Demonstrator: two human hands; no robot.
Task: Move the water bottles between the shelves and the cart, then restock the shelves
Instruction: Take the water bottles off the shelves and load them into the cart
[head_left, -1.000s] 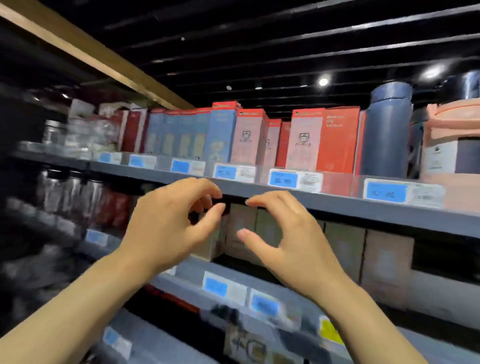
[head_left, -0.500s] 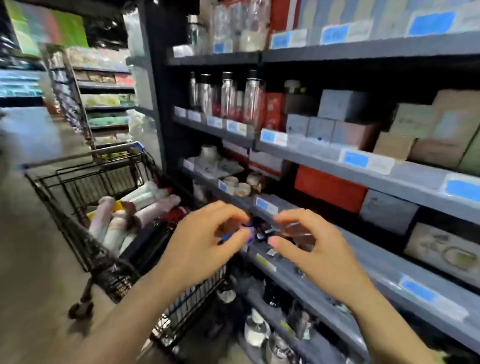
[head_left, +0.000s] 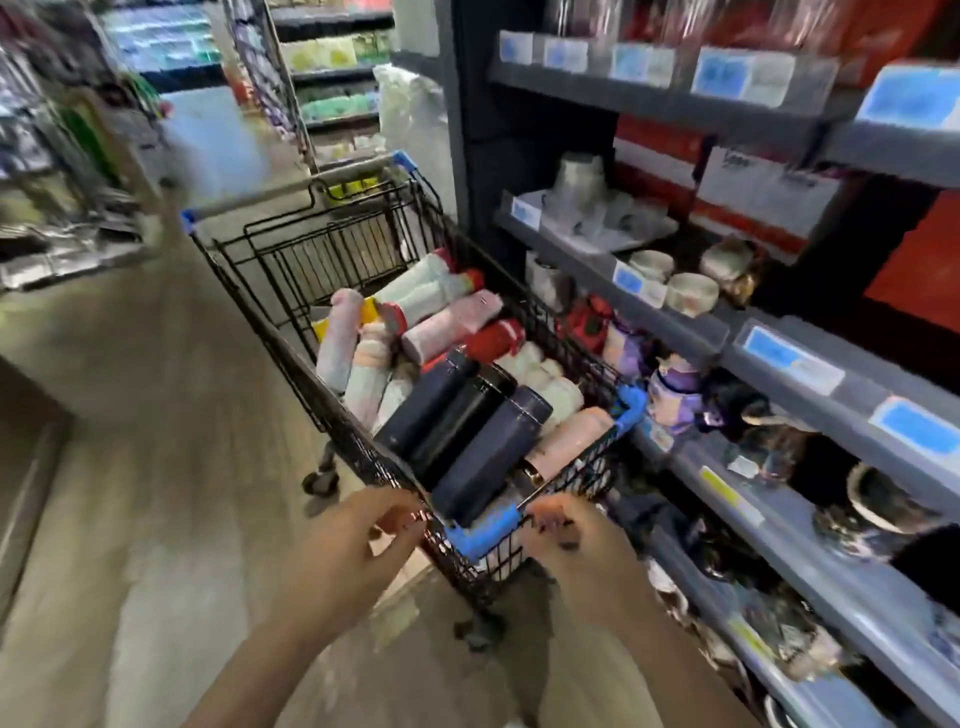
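At the bottom of the frame, a person's left hand (head_left: 353, 545) and right hand (head_left: 576, 540) hover at the near end of a black wire cart (head_left: 291, 332), fingers half-curled and holding nothing. Just above them, three dark bottles (head_left: 467, 426) lie side by side in the basket; beyond, pink, white and red bottles (head_left: 431, 322) are piled toward the frame's centre. Grey shelves (head_left: 779, 358) (mugs and bowls, blurred) run up the right side, beside the cart.
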